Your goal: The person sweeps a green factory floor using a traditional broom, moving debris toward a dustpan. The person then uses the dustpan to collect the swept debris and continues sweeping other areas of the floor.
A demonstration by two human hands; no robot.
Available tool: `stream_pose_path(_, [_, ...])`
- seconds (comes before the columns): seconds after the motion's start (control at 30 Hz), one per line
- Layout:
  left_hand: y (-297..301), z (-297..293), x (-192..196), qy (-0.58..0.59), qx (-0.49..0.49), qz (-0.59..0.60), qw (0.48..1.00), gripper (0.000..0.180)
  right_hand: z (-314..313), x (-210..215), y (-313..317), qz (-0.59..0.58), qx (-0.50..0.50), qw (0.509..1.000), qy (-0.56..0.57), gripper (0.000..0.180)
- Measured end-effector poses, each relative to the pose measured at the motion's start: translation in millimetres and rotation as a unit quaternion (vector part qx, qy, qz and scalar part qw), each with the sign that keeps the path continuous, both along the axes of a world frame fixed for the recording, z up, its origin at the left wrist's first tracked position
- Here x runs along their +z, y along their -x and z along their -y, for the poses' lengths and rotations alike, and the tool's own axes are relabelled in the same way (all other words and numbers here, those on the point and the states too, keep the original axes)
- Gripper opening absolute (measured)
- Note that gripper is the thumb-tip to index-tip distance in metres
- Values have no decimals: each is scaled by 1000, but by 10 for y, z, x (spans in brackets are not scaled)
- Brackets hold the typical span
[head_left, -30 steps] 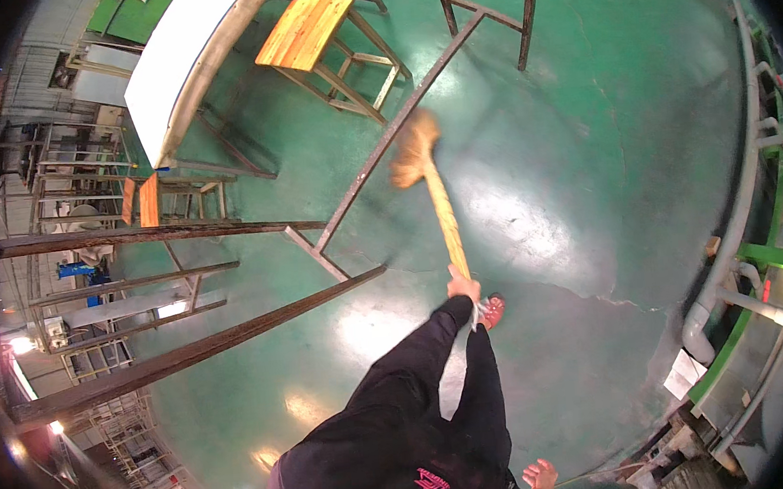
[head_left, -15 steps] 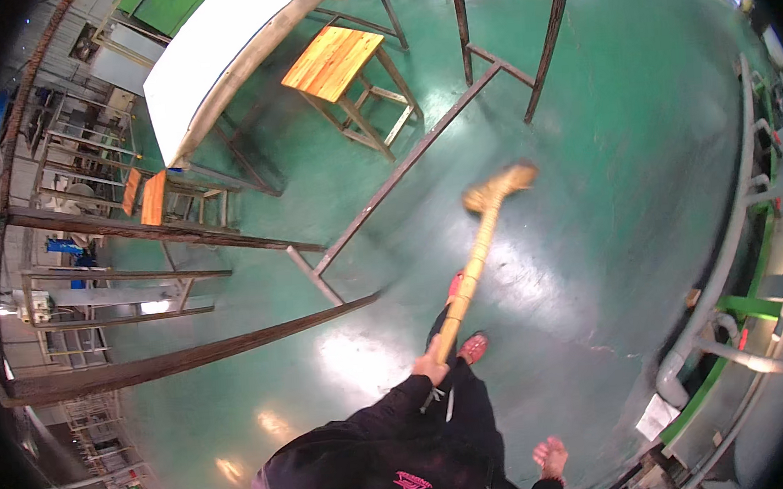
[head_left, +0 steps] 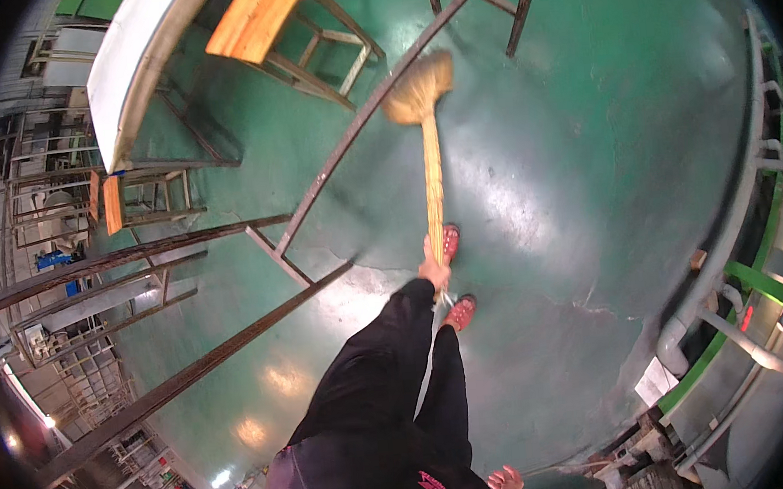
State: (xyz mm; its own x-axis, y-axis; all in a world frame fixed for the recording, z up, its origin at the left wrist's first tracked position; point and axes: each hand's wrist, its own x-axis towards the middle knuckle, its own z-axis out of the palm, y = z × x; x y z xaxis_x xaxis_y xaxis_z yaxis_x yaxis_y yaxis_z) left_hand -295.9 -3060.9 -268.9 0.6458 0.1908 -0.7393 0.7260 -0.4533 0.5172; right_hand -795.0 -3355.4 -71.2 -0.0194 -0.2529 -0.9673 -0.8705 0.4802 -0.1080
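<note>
My left hand [head_left: 433, 271] grips the upper end of a light, stiff broom [head_left: 425, 122], bristles soft on the green floor [head_left: 589, 183]; my right hand [head_left: 505, 484] hangs open.

I see a glossy green floor [head_left: 590, 192] catching pale glare. Far left stand a wooden stool [head_left: 273, 24] and a white-topped table [head_left: 135, 76]. Rusty metal bars [head_left: 190, 375] cross the near left, and grey pipes [head_left: 730, 218] with green rails run along the right.
</note>
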Motion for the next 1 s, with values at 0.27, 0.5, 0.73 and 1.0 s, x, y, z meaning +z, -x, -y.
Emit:
stream_pose_path(0.27, [846,-401,2103,283,201,-101,932,92,-51,74,-1016,67,-72,994,46,25])
stream_pose_path(0.5, [-110,-355,983,43,81,100,991,79,-19,195,-1278,102,-42,991,71,27])
stream_pose_path(0.73, [-1573,288,149,119,106,36,987,68,-264,364,-787,22,-91,992,89,27])
stream_pose_path(1.0, [-431,657,101,-135,-426,86,890,93,-605,274,-954,41,-72,995,52,25])
